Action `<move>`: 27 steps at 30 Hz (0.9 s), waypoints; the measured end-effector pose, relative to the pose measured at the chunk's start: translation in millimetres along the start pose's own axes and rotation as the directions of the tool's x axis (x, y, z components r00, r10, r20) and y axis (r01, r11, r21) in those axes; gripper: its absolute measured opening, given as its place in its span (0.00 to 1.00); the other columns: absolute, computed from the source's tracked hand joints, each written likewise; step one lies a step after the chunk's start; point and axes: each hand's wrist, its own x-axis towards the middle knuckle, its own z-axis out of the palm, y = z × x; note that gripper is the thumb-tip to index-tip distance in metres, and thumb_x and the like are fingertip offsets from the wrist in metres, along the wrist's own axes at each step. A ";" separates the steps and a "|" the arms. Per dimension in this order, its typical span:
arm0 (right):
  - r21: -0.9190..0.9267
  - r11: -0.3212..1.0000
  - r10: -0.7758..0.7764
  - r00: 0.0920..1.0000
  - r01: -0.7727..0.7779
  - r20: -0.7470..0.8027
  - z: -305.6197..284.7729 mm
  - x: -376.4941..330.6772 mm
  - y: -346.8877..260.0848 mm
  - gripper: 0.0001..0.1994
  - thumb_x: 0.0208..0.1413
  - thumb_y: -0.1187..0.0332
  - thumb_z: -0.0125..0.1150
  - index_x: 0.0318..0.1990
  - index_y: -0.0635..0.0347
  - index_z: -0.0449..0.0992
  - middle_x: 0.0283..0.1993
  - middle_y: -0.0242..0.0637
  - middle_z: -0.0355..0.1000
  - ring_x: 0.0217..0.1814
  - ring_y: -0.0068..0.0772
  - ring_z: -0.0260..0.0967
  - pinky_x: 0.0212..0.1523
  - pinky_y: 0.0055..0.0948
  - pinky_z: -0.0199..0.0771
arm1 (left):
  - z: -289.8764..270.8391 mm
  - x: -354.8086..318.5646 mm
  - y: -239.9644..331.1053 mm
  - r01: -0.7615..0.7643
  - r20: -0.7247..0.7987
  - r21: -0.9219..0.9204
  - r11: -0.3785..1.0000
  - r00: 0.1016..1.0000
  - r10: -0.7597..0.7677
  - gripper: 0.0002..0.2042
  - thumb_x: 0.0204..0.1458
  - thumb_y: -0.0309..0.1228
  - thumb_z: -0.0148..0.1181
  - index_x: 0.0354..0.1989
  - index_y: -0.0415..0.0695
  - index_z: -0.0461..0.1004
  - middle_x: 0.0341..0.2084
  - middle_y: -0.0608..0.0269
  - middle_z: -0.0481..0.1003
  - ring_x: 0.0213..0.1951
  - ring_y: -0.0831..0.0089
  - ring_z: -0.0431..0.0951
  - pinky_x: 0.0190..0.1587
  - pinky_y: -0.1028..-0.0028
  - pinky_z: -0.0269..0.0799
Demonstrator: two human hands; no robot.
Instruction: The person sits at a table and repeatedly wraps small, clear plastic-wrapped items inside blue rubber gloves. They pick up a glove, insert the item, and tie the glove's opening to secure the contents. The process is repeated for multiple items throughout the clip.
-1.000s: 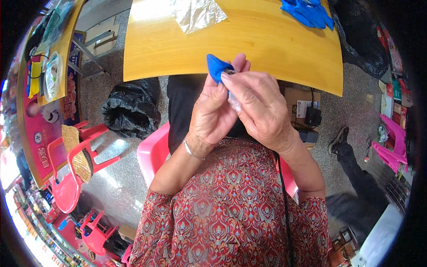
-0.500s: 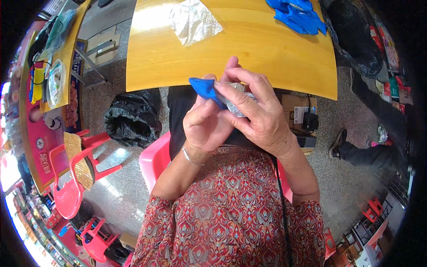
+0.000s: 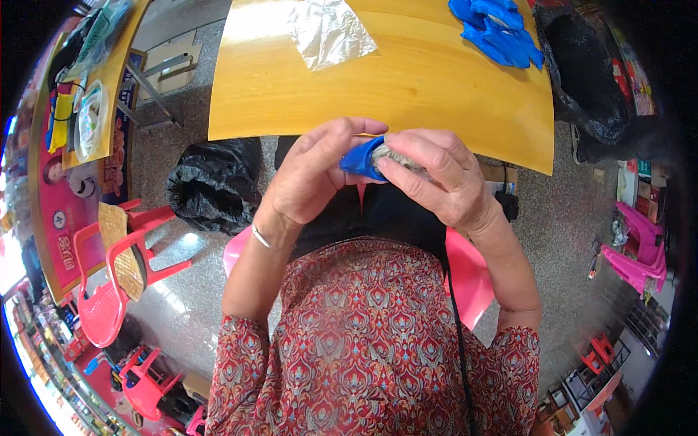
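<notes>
Both my hands are raised together just below the near edge of a yellow wooden table (image 3: 407,94). My left hand (image 3: 309,178) pinches a small blue piece (image 3: 361,158) between thumb and fingers. My right hand (image 3: 436,178) grips the same blue piece from the other side, along with a small silvery, crinkled bit (image 3: 401,154) tucked under its fingers. A thin bangle circles my left wrist. On the table lie a sheet of clear crinkled plastic (image 3: 329,30) at the far middle and a heap of blue pieces (image 3: 498,29) at the far right.
A black bag (image 3: 211,190) sits on the floor to my left, another black bag (image 3: 585,80) beside the table's right end. I sit on a pink chair (image 3: 469,280). Red plastic chairs (image 3: 109,283) stand at the left, pink ones (image 3: 640,251) at the right.
My hands have dropped slightly away from the camera and turned the blue piece more level; the silvery bit now shows beside it under my right fingers.
</notes>
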 end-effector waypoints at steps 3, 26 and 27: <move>0.049 0.999 0.008 0.999 -0.009 0.031 -0.4 4.0 1.5 0.16 0.41 0.72 0.65 0.42 0.61 0.77 0.51 0.39 0.70 0.51 0.41 0.68 0.49 0.35 0.72 | -1.9 3.0 5.4 0.141 0.023 0.095 0.985 0.989 -0.144 0.19 0.59 0.38 0.54 0.51 0.35 0.69 0.41 0.57 0.75 0.42 0.70 0.77 0.47 0.66 0.76; 0.318 0.779 0.605 0.781 -0.540 -0.156 25.2 10.6 -32.0 0.17 0.40 0.80 0.66 0.42 0.59 0.78 0.39 0.39 0.72 0.38 0.33 0.72 0.38 0.26 0.73 | 21.5 -9.3 -42.9 -0.278 -0.336 -0.028 0.960 0.907 0.253 0.12 0.58 0.32 0.57 0.45 0.36 0.75 0.36 0.65 0.76 0.39 0.82 0.73 0.44 0.80 0.67; 0.315 0.787 0.595 0.788 -0.531 -0.159 25.9 10.0 -32.3 0.17 0.40 0.81 0.66 0.42 0.58 0.78 0.39 0.38 0.72 0.38 0.33 0.72 0.38 0.25 0.73 | 25.6 -8.8 -40.1 -0.274 -0.358 0.058 0.960 0.892 0.276 0.13 0.58 0.33 0.57 0.46 0.36 0.74 0.38 0.64 0.76 0.41 0.80 0.72 0.45 0.79 0.68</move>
